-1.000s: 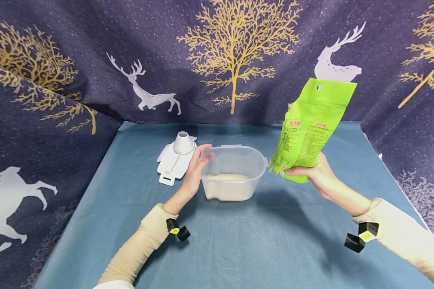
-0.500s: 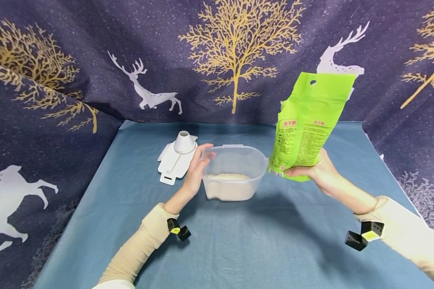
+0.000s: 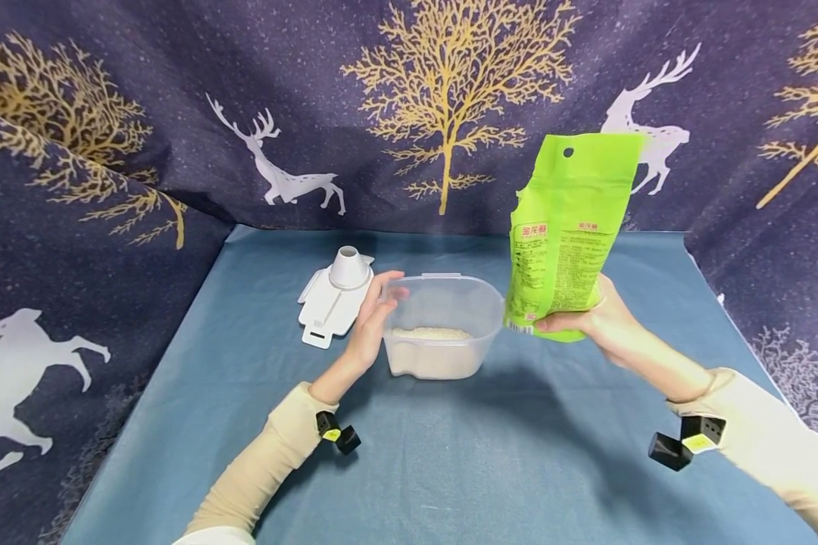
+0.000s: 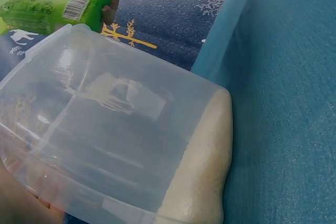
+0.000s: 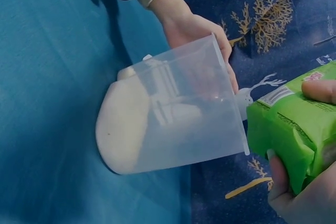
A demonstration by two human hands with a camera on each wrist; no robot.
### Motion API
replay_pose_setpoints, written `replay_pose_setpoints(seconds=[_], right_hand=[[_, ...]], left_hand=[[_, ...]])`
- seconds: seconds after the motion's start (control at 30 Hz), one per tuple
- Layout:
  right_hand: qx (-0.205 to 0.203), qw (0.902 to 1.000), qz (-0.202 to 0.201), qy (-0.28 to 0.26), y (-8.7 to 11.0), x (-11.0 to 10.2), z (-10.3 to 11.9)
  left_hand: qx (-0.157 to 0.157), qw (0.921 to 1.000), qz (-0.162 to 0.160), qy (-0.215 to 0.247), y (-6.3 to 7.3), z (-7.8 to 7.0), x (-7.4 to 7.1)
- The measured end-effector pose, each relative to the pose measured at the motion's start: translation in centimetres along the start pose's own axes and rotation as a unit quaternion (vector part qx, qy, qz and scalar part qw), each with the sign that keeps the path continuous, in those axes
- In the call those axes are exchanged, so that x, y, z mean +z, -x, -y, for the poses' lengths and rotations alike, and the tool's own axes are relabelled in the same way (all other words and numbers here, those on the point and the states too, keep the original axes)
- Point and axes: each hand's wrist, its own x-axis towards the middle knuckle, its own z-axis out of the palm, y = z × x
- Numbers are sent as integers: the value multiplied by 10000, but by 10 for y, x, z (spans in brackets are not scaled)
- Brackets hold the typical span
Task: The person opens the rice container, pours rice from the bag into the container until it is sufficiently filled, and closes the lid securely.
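Observation:
My left hand (image 3: 366, 325) holds the left end of a clear plastic storage container (image 3: 443, 299), fingers and thumb round its rim. White rice-like grain (image 3: 432, 333) lies in its bottom; in the right wrist view this grain (image 5: 123, 124) fills the lower part. My right hand (image 3: 603, 322) grips a green printed bag (image 3: 562, 242) near its bottom, thumb across the front. The bag stands nearly upright above the table, its lower left corner beside the container's right rim. A torn notch shows on its upper left edge. In the left wrist view the bag (image 4: 58, 9) appears beyond the container.
Left of the container lies a white plastic lid (image 3: 329, 306), with a white cone-shaped cup (image 3: 348, 269) on its far end. Blue cloth (image 3: 409, 454) covers the table. A dark curtain (image 3: 300, 91) with trees and deer hangs behind the table's far edge.
The green bag's top has swung left, so it stands more upright, and it has shifted slightly left with my right hand. My left hand and the container stay in place.

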Motion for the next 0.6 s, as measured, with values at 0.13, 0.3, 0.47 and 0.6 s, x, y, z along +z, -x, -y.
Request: replay_pose_setpoints(seconds=[0.13, 0.3, 0.47, 0.6], right_hand=[[280, 9985, -35, 472, -2, -2, 3], [699, 9922, 140, 1025, -5, -4, 7], [634, 9894, 427, 1236, -7, -4, 9], [590, 9885, 432, 1325, -9, -4, 11]], left_hand=[[-4, 10000, -11, 36, -1, 0, -1], [-19, 10000, 5, 62, -1, 1, -1], [16, 10000, 48, 48, 0, 1, -1], [23, 10000, 29, 82, -1, 0, 0]])
